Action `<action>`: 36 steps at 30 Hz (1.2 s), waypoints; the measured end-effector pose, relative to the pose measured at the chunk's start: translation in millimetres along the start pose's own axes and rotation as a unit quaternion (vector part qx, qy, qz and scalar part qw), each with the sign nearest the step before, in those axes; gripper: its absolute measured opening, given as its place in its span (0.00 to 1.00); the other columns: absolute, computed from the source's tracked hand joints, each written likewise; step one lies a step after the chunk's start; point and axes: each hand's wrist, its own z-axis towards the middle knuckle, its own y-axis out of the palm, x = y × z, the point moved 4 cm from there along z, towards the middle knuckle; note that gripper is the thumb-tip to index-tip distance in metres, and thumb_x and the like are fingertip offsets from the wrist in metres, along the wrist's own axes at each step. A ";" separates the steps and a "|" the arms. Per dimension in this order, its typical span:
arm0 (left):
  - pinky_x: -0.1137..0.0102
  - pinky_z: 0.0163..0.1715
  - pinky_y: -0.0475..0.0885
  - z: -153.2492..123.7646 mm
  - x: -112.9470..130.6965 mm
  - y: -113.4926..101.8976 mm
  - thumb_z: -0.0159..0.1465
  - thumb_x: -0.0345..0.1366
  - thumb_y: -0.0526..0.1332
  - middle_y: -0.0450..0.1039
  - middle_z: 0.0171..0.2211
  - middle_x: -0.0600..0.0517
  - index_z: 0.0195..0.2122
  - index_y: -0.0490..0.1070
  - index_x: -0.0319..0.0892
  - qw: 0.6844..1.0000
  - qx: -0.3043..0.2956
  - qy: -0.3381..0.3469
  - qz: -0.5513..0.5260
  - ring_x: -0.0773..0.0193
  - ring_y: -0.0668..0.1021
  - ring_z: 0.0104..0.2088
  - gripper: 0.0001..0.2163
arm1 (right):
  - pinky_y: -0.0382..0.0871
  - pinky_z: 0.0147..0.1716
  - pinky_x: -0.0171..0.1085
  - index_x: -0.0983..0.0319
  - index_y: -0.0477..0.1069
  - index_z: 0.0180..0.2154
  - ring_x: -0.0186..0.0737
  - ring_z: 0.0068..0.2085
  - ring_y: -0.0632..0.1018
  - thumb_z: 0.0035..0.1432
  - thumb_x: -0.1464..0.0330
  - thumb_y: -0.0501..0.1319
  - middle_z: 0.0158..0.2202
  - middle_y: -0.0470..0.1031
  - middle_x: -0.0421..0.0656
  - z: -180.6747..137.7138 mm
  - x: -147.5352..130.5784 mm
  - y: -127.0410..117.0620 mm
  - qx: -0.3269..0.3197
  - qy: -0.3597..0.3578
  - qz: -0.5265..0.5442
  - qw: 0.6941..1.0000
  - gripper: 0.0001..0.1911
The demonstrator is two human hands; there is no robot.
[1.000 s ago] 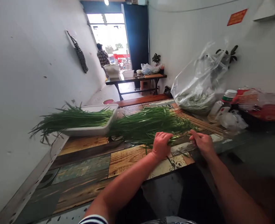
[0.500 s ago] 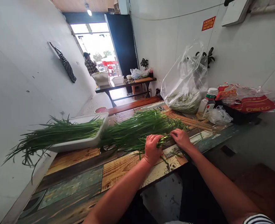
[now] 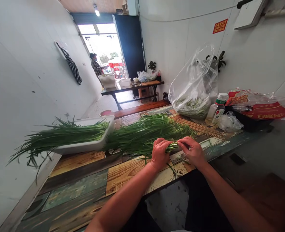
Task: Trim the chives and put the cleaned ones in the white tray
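Observation:
A long pile of green chives (image 3: 144, 132) lies across the patterned wooden table (image 3: 84, 180). My left hand (image 3: 159, 153) is closed round a small bunch of chives near its cut ends (image 3: 172, 147). My right hand (image 3: 193, 150) pinches those cut ends from the right, its fingers pressed together. Both hands rest close to the table's near edge. A white tray (image 3: 84, 145) at the left holds more chives (image 3: 57, 137), whose tips hang over the table's left end.
A clear plastic bag of greens (image 3: 195, 93) stands at the back right, with a bottle (image 3: 217, 109), a crumpled small bag (image 3: 228, 122), a red packet (image 3: 263, 111) and thin bamboo skewers (image 3: 200, 127). A person (image 3: 95, 64) stands in the far doorway beside another table (image 3: 132, 87).
My right hand has slid left and now meets my left hand at the bunch's cut ends. The camera view has shifted slightly.

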 end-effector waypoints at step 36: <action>0.63 0.42 0.64 -0.8 -10.8 12.0 0.52 0.28 0.61 0.76 0.31 0.52 0.37 0.74 0.44 0.999 0.016 -0.037 0.025 0.58 0.71 0.39 0.11 | 0.63 0.23 0.35 0.60 0.73 0.26 0.34 0.24 0.68 0.49 0.51 0.59 0.29 0.72 0.43 6.1 33.5 -21.7 0.047 0.109 -0.067 0.991 0.19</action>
